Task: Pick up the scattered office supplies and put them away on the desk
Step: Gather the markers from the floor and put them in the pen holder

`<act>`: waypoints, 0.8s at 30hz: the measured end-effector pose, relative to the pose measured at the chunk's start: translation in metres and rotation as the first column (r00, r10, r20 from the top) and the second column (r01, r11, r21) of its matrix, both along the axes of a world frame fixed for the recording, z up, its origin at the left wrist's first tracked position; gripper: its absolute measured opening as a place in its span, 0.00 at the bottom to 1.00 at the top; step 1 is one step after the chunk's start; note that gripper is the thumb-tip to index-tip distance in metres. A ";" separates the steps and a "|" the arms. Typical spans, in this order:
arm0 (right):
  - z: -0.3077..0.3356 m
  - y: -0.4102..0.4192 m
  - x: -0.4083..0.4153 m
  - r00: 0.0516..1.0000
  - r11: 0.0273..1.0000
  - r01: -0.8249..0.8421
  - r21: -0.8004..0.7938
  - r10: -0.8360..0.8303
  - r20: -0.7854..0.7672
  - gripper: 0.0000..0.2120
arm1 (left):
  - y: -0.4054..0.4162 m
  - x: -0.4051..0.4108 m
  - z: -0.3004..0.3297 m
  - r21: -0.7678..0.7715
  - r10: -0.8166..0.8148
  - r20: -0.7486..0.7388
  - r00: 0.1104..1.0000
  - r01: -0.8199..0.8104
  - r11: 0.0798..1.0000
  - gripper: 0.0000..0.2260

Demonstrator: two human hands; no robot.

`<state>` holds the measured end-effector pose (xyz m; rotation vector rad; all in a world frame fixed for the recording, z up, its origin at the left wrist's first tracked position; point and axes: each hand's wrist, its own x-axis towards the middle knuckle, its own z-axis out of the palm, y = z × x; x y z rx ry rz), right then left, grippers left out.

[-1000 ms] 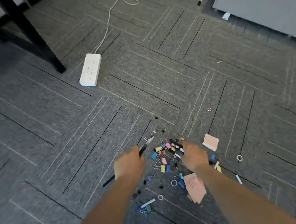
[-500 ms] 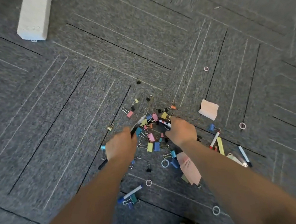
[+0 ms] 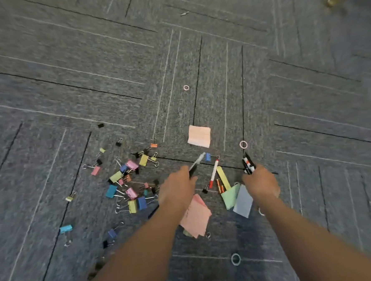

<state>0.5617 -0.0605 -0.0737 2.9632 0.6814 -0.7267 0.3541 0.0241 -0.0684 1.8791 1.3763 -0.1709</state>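
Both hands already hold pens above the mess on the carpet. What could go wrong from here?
1. The left hand grips a pen and the right hand a bundle of pens; grabbing more could loosen either grip.
2. The binder clips lie widely scattered; outliers like the black clip may be missed.
3. The small rings are pale and easily overlooked.

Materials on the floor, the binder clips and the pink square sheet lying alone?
Floor: looks like carpet tile, matte grey woven texture with seam lines.
Binder clips: likely painted metal bodies in mixed colours, with thin wire handles.
Pink square sheet: looks like paper, flat, matte, thin edges.
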 end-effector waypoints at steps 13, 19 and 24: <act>-0.023 -0.006 0.047 0.974 0.967 -0.224 -0.118 0.220 -0.051 0.09 | -0.005 0.096 -0.054 -0.016 -0.034 -0.149 0.988 0.032 0.999 0.08; 0.010 0.010 0.024 0.968 0.969 -0.243 -0.041 0.239 -0.073 0.11 | 0.023 0.051 -0.014 0.089 0.004 -0.101 0.995 0.005 0.996 0.10; 0.093 0.054 -0.040 0.937 0.940 -0.316 0.127 0.330 -0.111 0.08 | 0.047 -0.024 0.078 0.161 0.104 -0.126 0.987 -0.084 0.983 0.11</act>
